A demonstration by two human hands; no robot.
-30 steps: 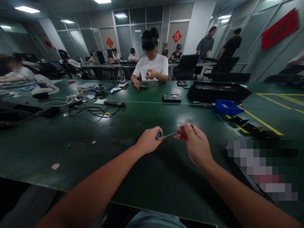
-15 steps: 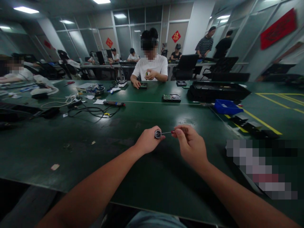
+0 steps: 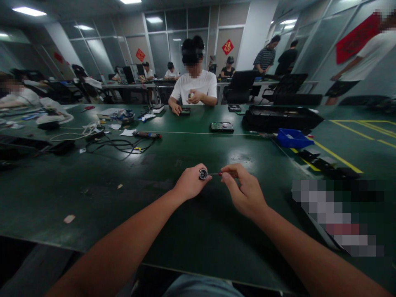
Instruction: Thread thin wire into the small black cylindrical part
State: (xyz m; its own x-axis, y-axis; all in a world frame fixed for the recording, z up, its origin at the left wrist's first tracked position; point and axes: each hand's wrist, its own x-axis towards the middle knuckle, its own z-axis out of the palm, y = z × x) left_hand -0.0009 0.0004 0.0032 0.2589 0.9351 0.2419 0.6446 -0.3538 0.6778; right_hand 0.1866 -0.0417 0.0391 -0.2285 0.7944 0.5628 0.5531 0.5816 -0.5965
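My left hand (image 3: 188,183) is closed around a small dark cylindrical part with a silver rim (image 3: 203,174), its round end facing me. A thin metal shaft of a screwdriver (image 3: 214,174) runs level from the side of that part to my right hand. My right hand (image 3: 247,192) pinches the screwdriver's reddish handle between thumb and fingers. Whether the tip sits in the part or only touches it is hidden by my left fingers. Both hands are held over the green table (image 3: 173,231).
Across the table a person (image 3: 194,88) handles a drive-like device (image 3: 185,111). A circuit-board drive (image 3: 222,127), a black casing (image 3: 278,117) and a blue bin (image 3: 293,138) lie ahead. Cables (image 3: 120,144) and a dark handheld tool (image 3: 147,135) lie left. A pixelated object sits right.
My right hand has come slightly closer to the left, and the screwdriver has turned from a slight slant to nearly level. At far right, a standing person has come further into view.
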